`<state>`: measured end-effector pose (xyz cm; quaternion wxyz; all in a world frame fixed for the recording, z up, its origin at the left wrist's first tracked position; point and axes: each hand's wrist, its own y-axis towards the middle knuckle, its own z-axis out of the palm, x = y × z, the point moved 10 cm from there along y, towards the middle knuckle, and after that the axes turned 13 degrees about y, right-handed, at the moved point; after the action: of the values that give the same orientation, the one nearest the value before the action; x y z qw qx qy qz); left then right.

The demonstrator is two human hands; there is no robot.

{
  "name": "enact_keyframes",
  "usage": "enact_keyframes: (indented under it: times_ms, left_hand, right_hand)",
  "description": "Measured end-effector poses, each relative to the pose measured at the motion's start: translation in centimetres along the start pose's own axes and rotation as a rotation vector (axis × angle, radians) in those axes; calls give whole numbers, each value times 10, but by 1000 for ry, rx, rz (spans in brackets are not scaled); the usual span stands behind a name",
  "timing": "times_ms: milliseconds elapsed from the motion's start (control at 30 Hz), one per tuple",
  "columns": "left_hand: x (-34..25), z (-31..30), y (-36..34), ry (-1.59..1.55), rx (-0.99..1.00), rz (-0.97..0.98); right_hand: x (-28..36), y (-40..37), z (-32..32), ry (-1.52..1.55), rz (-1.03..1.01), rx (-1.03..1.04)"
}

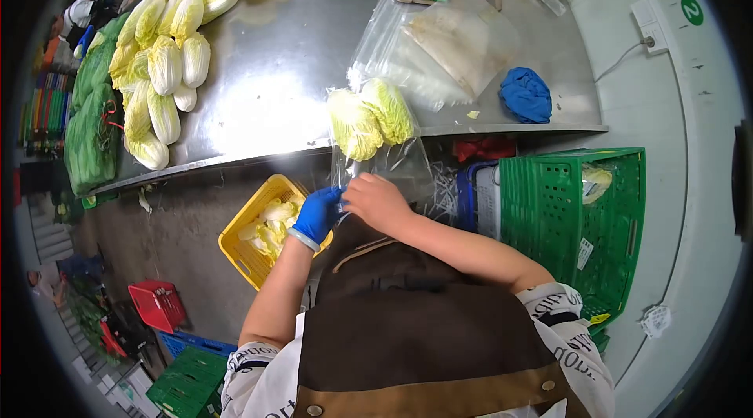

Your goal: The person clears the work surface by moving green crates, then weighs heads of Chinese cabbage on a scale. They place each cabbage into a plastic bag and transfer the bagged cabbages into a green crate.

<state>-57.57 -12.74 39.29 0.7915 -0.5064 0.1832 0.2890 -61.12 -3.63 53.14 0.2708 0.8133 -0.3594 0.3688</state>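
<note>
The left hand (pixel 320 214) and right hand (pixel 375 201) each had their grip pinched on the clear bag (pixel 404 161), its cabbages (pixel 354 126) at the surface (pixel 271 65)'s near edge; slackened fingers risked dropping them.

"What's in the clear plastic bag (pixel 405 161)?"

"Two napa cabbages, crinkly-leaved and side by side. The left cabbage (pixel 354 125) looks yellower; the right cabbage (pixel 389 110) is a bit greener."

"Where are they?"

"At the front edge of the steel table (pixel 271 65). The bag's wrinkled, loose part extends past that edge, toward the wearer."
</note>
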Motion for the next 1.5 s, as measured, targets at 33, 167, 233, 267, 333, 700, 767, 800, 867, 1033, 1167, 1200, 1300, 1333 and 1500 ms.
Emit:
enact_keyframes:
  times_ms: [33,167,233,267,333,700,767,800,867,1033,1167,1200,1300,1333,1500]
  left_hand:
    - [-2,1,0,-22,20,32]
    - [4,-8,-1,-81,3,-15]
    - [6,-14,0,-33,-28,-19]
    - [1,-15,0,31,-79,0]
    - [-7,-14,-3,161,-98,34]
    - [-86,-12,-38,1544,-580,751]
    - [-86,28,-35,1830,-410,934]
    - [-83,46,-35,1920,-324,1046]
    - [-80,62,-32,1892,-41,1170]
    - [-113,6,9,794,23,405]
    - [-104,-27,60,569,-121,20]
    - [-79,-47,86,501,-121,-31]
    - [-41,-60,116,215,-218,-47]
    - [-36,-63,118,144,-250,-62]
    - [-27,-82,113,217,-275,-99]
  right_hand:
    - [0,8,12,-68,-26,55]
    - [-22,10,63,-94,0,328]
    - [-8,-1,45,-55,-74,355]
    - [-6,-12,34,-38,-111,371]
    - [-24,-56,-2,-68,-10,324]
    - [-92,-114,-106,-537,328,-42]
    - [-76,-63,-97,-586,81,-11]
    - [-81,-57,-87,-475,-1,69]
    - [-88,-49,-68,-261,-176,227]
    - [-167,-43,-96,876,534,-109]
    - [-219,-48,-70,1045,1044,-325]
    - [-229,-51,-56,1063,1090,-313]
    - [-251,-60,-27,1115,1146,-317]
    - [-260,-68,-32,1072,1172,-416]
    - [-175,-28,-146,77,637,-567]
